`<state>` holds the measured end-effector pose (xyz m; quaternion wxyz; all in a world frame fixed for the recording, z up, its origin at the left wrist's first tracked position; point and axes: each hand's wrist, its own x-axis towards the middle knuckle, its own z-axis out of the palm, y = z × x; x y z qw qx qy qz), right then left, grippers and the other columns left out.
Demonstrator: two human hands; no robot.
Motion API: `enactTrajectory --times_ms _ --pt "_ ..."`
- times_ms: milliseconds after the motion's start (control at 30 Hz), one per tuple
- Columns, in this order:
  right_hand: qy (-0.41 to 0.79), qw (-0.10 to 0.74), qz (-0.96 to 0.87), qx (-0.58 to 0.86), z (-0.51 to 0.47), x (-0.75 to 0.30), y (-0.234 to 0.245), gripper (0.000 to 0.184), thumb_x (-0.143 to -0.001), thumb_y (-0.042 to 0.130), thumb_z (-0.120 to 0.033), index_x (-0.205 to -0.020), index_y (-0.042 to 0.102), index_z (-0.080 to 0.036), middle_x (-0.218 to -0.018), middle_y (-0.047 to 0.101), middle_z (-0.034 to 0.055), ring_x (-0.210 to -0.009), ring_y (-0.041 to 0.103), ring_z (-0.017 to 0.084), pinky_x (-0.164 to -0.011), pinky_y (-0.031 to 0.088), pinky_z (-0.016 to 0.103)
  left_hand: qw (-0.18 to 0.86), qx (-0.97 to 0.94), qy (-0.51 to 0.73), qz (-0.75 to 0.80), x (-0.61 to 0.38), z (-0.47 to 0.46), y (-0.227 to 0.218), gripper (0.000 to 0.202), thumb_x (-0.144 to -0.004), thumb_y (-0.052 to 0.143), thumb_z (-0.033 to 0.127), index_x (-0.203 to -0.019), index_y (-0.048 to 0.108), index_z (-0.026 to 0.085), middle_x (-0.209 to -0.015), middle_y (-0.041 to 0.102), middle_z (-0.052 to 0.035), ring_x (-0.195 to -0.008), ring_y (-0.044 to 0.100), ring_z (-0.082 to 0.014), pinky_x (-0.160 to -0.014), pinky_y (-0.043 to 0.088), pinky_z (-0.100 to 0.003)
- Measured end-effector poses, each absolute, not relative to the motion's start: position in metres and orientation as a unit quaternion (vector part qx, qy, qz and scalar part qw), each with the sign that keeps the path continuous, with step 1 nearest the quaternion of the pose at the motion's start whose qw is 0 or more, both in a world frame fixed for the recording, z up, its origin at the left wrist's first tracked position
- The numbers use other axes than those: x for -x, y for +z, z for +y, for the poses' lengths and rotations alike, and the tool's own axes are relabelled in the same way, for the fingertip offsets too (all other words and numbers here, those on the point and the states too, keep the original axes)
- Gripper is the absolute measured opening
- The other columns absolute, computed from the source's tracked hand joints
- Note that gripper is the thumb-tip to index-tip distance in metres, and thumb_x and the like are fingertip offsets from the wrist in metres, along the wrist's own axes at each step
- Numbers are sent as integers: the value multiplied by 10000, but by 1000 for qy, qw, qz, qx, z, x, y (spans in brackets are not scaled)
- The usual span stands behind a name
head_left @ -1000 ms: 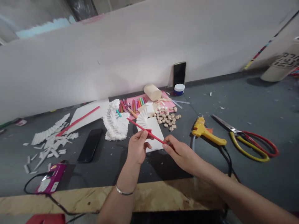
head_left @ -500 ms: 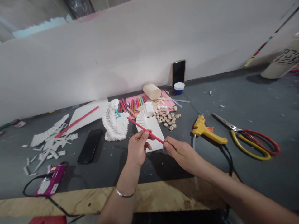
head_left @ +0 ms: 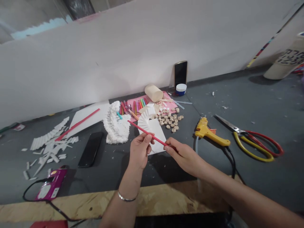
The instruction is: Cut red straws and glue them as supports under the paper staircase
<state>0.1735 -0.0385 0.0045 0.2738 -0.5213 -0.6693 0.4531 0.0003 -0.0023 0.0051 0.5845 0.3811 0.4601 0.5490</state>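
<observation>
A thin red rolled paper stick [head_left: 139, 128] is held slantwise above the table between my hands. My left hand [head_left: 140, 148] pinches it near the middle with thumb and fingers. At its lower right end, my right hand [head_left: 178, 151] is closed on the tip. Beneath the stick lies a white card [head_left: 158, 134], partly covered by my left hand, with a curved row of white pleated strips [head_left: 143, 120] at its upper left. Left of these stands a white textured craft piece [head_left: 116, 126] with a small teal piece on it.
Round wooden discs [head_left: 169, 120] lie behind the card, near markers [head_left: 135, 106] and a wooden cylinder [head_left: 154, 92]. Right are a yellow glue gun [head_left: 210, 133] and large scissors [head_left: 254, 144]. Left are a black phone [head_left: 90, 149], white scraps [head_left: 53, 147] and a red strip [head_left: 78, 124].
Both hands keep their grip on the red stick, with barely any movement. The whole view has shifted very slightly.
</observation>
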Motion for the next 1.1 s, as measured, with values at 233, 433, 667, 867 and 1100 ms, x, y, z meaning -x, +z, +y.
enactTrajectory --times_ms 233,433,667,867,1100 --pt "469 298 -656 511 -37 -174 2 309 -977 335 -415 -785 471 -214 -664 450 -41 -615 432 115 -576 336 234 568 -400 547 467 -2 -4 8 340 -659 797 439 -752 745 116 -606 576 -5 -420 379 -14 -328 233 -141" --pt "589 298 -573 486 -35 -173 1 368 -967 335 -458 -815 549 -199 -528 311 -72 -444 334 91 -436 249 217 563 -412 545 465 -4 -5 11 346 -647 799 456 -711 735 123 -632 589 -25 -468 422 -41 -328 249 -144" --pt "742 363 -416 380 -36 -172 -1 329 -913 495 -529 -823 424 -220 -559 296 -108 -415 195 51 -362 191 174 565 -413 550 454 -3 -7 13 365 -683 767 488 -734 725 129 -651 596 -41 -579 501 -89 -353 291 -145" --pt "771 354 -395 353 -36 -172 -4 365 -918 500 -532 -771 396 -214 -559 317 -104 -396 213 37 -357 171 169 571 -411 544 457 -3 -5 9 313 -665 792 433 -701 715 132 -658 600 -25 -509 442 -50 -350 274 -143" --pt "816 306 -367 326 -36 -176 5 315 -927 496 -490 -806 446 -203 -509 261 -116 -371 171 39 -346 155 164 594 -395 527 463 -2 -4 9 345 -616 822 426 -747 730 120 -579 571 7 -417 395 -19 -350 256 -152"
